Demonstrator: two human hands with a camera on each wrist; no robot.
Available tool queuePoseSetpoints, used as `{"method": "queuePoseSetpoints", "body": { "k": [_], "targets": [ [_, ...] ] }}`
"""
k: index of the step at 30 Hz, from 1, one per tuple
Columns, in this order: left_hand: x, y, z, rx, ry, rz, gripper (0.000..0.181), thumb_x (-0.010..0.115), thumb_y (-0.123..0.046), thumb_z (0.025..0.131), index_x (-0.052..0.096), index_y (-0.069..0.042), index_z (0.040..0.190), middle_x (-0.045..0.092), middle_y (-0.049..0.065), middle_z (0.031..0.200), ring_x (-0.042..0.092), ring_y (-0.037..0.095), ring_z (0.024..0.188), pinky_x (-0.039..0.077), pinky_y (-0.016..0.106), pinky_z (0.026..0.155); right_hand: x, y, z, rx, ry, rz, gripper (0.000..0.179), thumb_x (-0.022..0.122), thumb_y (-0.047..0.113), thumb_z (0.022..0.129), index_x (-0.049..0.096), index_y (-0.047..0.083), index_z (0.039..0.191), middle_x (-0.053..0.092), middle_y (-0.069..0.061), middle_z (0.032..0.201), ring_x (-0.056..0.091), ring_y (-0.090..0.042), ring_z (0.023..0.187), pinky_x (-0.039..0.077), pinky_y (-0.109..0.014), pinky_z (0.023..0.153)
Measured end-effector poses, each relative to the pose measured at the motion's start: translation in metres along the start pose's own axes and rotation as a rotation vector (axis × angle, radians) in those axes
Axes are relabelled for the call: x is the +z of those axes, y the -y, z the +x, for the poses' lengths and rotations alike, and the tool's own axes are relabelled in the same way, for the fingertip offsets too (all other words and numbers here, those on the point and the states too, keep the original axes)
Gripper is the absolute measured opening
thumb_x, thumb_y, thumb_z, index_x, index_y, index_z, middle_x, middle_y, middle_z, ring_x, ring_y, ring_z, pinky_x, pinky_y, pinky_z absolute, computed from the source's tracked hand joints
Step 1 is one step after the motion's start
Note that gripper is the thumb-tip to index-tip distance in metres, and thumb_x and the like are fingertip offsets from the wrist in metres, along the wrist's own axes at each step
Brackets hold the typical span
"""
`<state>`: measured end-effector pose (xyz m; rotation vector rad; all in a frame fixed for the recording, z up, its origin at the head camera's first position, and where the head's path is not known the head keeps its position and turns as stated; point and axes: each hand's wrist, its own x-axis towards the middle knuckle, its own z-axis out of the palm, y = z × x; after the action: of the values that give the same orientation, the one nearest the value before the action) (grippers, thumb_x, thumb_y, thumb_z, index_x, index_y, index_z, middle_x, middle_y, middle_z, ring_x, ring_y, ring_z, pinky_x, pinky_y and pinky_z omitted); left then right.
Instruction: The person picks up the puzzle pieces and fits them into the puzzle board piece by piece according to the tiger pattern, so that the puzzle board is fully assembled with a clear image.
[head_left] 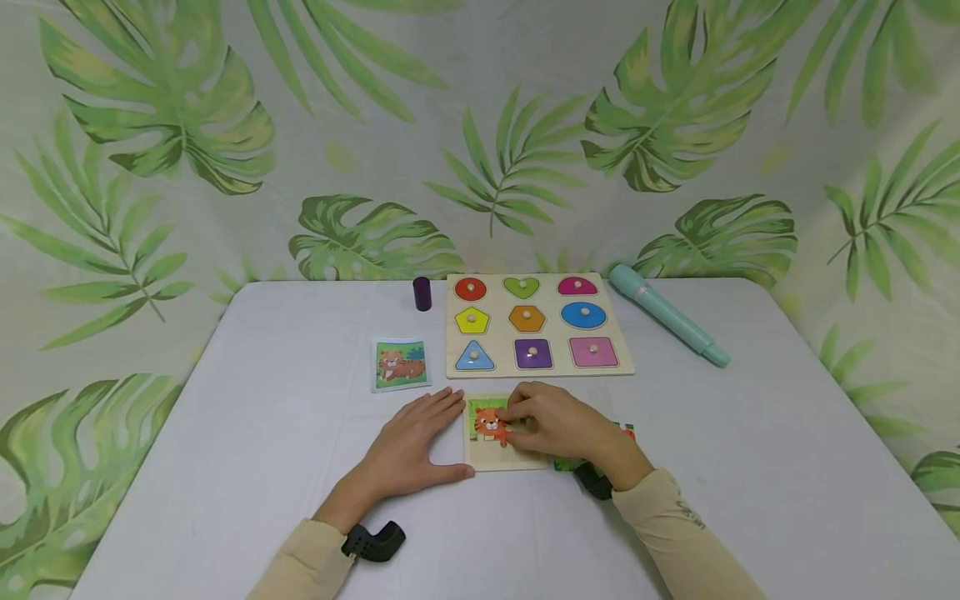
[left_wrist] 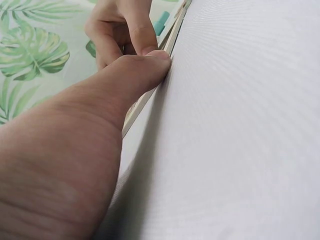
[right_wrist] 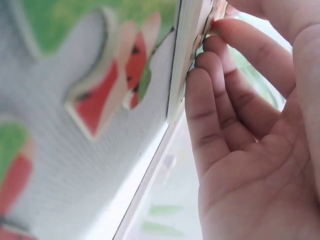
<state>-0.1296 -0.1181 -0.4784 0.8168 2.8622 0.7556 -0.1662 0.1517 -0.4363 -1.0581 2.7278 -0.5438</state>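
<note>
A small wooden jigsaw board point(head_left: 487, 461) lies flat at the table's middle, with an orange tiger picture point(head_left: 490, 423) on green in its upper left. My left hand point(head_left: 416, 437) lies beside it, fingers stretched out, fingertips at its upper left corner. The left thumb point(left_wrist: 150, 62) rests at the near edge. My right hand point(head_left: 558, 421) is over the board's right half, thumb and forefinger curled at a puzzle piece by the tiger; the hand mostly hides that piece. Loose green-and-red puzzle pieces point(right_wrist: 95, 107) lie beside the board, partly under the right forearm in the head view.
A tiger picture card point(head_left: 401, 365) lies to the upper left. Behind the jigsaw is a knobbed shape board point(head_left: 540, 325) with coloured shapes. A dark purple cylinder point(head_left: 422, 294) stands left of it; a mint-green wand-like tube point(head_left: 667, 315) lies to its right. Leaf-print cloth hangs behind the table.
</note>
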Motion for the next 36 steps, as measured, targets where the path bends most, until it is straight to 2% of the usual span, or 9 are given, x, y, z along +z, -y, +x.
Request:
{"method": "queuePoseSetpoints", "body": {
  "k": [8, 17, 23, 36],
  "targets": [
    [-0.0001, 0.0000, -0.0007, 0.009, -0.010, -0.003, 0.097, 0.073, -0.068, 0.084, 0.043, -0.013, 0.158, 0.036, 0.000, 0.167, 0.029, 0.022, 0.156, 0.025, 0.049, 0.127, -0.0001, -0.0017, 0.0002, -0.005, 0.020, 0.017, 0.031, 0.078, 0.031, 0.093, 0.080, 0.013, 0.118, 0.064, 0.005, 0.104, 0.054, -0.008, 0.089, 0.055, -0.024, 0.079],
    [0.0002, 0.0002, 0.0003, 0.007, 0.000, -0.003, 0.097, 0.072, -0.068, 0.084, 0.043, -0.013, 0.158, 0.036, 0.000, 0.167, 0.027, 0.021, 0.157, 0.024, 0.048, 0.128, 0.0005, -0.0018, 0.0005, -0.008, 0.018, 0.014, 0.030, 0.079, 0.030, 0.093, 0.080, 0.013, 0.117, 0.065, 0.005, 0.104, 0.053, -0.007, 0.089, 0.054, -0.023, 0.078],
    [-0.0005, 0.0002, 0.0004, 0.004, 0.000, -0.008, 0.098, 0.072, -0.068, 0.084, 0.042, -0.013, 0.158, 0.035, 0.000, 0.167, 0.027, 0.022, 0.157, 0.024, 0.049, 0.128, 0.0007, -0.0020, 0.0011, 0.011, 0.023, 0.027, 0.035, 0.078, 0.030, 0.094, 0.077, 0.012, 0.124, 0.065, 0.006, 0.106, 0.053, -0.007, 0.087, 0.053, -0.023, 0.076],
    [0.0000, -0.0005, 0.0003, -0.001, -0.002, -0.013, 0.098, 0.073, -0.068, 0.083, 0.042, -0.013, 0.158, 0.035, 0.000, 0.167, 0.028, 0.022, 0.157, 0.024, 0.050, 0.127, -0.0033, 0.0007, -0.0002, 0.002, 0.029, 0.023, 0.038, 0.077, 0.029, 0.094, 0.075, 0.013, 0.127, 0.069, 0.005, 0.109, 0.059, -0.009, 0.093, 0.057, -0.028, 0.085]
  ]
}}
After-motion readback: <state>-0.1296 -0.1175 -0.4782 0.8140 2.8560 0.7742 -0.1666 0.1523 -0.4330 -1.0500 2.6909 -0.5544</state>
